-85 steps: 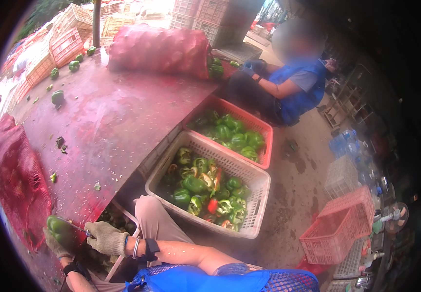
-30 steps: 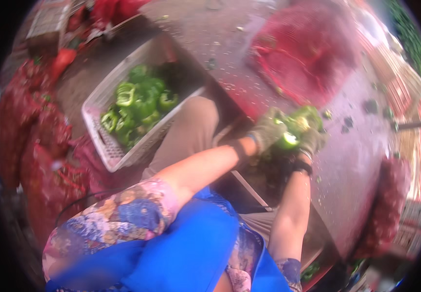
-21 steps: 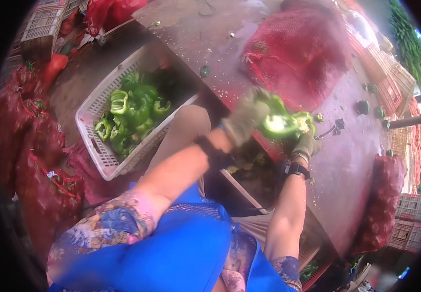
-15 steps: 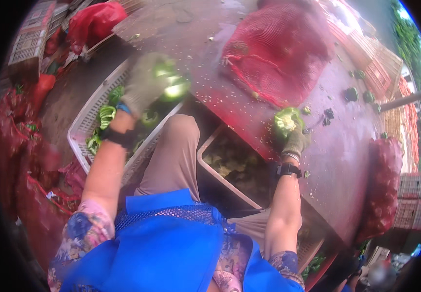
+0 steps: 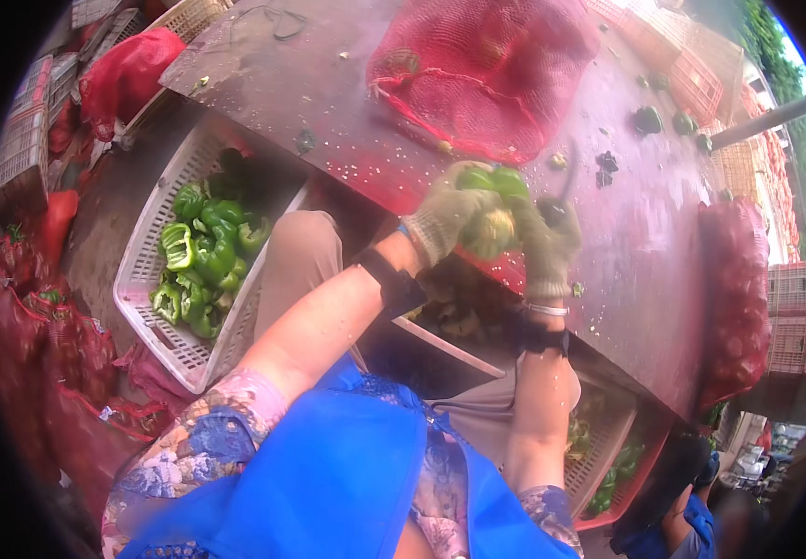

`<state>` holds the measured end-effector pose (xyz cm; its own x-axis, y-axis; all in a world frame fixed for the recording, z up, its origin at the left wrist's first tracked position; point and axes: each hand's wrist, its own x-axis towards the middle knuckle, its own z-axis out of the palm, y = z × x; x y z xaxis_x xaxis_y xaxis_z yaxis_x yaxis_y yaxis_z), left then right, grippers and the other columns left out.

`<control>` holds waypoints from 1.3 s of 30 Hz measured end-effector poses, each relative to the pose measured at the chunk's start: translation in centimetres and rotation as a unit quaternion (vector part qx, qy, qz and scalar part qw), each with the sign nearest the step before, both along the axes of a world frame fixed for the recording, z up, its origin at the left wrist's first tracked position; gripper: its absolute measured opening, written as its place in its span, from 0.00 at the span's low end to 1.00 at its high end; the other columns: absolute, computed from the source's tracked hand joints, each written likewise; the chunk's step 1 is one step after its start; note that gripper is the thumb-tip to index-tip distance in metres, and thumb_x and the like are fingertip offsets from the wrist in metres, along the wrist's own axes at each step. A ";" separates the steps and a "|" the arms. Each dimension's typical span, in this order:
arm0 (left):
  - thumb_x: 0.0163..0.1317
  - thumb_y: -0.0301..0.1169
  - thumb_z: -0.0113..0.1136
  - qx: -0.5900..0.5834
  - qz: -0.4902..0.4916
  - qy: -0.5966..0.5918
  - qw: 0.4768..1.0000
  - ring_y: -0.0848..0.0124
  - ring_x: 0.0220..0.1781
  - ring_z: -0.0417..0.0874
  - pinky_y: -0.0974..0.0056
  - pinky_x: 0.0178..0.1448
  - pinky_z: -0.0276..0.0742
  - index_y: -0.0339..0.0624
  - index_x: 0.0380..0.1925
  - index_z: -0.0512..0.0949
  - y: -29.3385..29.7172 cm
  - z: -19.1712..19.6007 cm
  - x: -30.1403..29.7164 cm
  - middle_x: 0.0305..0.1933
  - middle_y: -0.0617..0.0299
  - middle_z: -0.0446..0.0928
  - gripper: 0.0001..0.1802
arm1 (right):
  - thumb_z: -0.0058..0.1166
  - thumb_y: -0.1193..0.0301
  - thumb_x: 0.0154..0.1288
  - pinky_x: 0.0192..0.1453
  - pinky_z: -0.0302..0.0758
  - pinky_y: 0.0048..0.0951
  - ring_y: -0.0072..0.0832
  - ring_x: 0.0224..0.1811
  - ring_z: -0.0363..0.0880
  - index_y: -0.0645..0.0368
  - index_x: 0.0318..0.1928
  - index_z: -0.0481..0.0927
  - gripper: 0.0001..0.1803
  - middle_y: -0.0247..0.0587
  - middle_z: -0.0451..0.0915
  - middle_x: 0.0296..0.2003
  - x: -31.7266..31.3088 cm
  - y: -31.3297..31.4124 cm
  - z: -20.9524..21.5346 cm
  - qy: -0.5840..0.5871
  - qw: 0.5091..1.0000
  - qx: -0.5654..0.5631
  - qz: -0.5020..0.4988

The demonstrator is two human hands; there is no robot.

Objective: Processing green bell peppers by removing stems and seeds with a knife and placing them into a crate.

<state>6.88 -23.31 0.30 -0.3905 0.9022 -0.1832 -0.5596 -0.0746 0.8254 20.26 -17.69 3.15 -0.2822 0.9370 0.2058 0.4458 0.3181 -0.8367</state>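
Observation:
My left hand (image 5: 450, 222), in a pale knitted glove, is closed on a green bell pepper (image 5: 507, 181). Below it, between my two hands, shows a paler yellow-green part (image 5: 492, 231), which may be the same pepper or a separate core. My right hand (image 5: 550, 252), gloved as well, is right beside the pepper. Its fingers are curled round a dark handle (image 5: 552, 213) with a thin, blurred grey blade rising from it, apparently a small knife. To the left, a white plastic crate (image 5: 130, 296) holds cut green peppers (image 5: 209, 247).
A red mesh sack (image 5: 487, 84) lies on the seed-strewn table (image 5: 641, 279). Several whole green peppers (image 5: 647, 119) rest toward its far right. Another crate (image 5: 450, 345) with scraps stands under the table edge, near my knees. Full red sacks (image 5: 734, 298) flank both sides.
My left hand has moved right, from over the white crate to my right hand, and now holds a whole-looking pepper. The cut pieces it carried are gone from it. The view has shifted.

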 end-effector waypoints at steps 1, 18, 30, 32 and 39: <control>0.61 0.20 0.59 -0.025 0.052 -0.102 0.993 0.68 0.46 0.79 0.63 0.51 0.78 0.44 0.55 0.71 0.3 0.4 0.8 0.47 0.59 0.76 0.21 | 0.70 0.65 0.55 0.29 0.72 0.20 0.17 0.26 0.73 0.62 0.37 0.78 0.17 0.31 0.77 0.25 0.8 -0.6 0.0 0.085 0.991 -0.094 -0.046; 0.54 0.23 0.66 -0.026 0.088 -0.084 0.992 0.70 0.44 0.80 0.66 0.45 0.80 0.39 0.50 0.67 -0.4 -1.9 2.6 0.45 0.57 0.75 0.25 | 0.69 0.66 0.54 0.38 0.78 0.22 0.17 0.31 0.79 0.64 0.43 0.80 0.20 0.35 0.83 0.32 -0.1 -1.1 -7.4 0.179 0.969 -0.170 -0.026; 0.49 0.15 0.56 -0.075 0.189 -0.127 0.971 0.67 0.41 0.80 0.63 0.44 0.79 0.38 0.47 0.67 0.8 -3.4 4.0 0.41 0.57 0.75 0.23 | 0.72 0.55 0.46 0.31 0.74 0.33 0.29 0.22 0.76 0.64 0.27 0.80 0.23 0.41 0.81 0.22 0.0 6.0 -8.0 0.052 0.972 -0.184 -0.135; 0.48 0.15 0.53 -0.111 0.211 -0.134 0.962 0.67 0.40 0.79 0.63 0.43 0.79 0.37 0.46 0.67 0.8 -3.9 3.0 0.40 0.58 0.74 0.22 | 0.69 0.59 0.52 0.27 0.72 0.30 0.24 0.20 0.75 0.65 0.26 0.80 0.19 0.40 0.81 0.22 -0.7 4.6 -6.7 0.222 0.931 -0.276 -0.084; 0.51 0.20 0.56 -0.099 0.148 -0.017 0.984 0.69 0.41 0.76 0.63 0.42 0.77 0.38 0.49 0.66 -0.3 -4.3 2.6 0.43 0.57 0.72 0.23 | 0.60 0.60 0.60 0.31 0.74 0.31 0.27 0.23 0.79 0.64 0.33 0.82 0.17 0.44 0.82 0.22 1.7 -0.2 -4.4 0.026 0.989 -0.117 -0.086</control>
<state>9.50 -23.64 -4.04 -0.6206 0.6953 -0.3624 -0.5657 -0.0770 0.8210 21.91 -17.92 -1.20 -0.1100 0.9939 -0.0115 0.4314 0.0373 -0.9014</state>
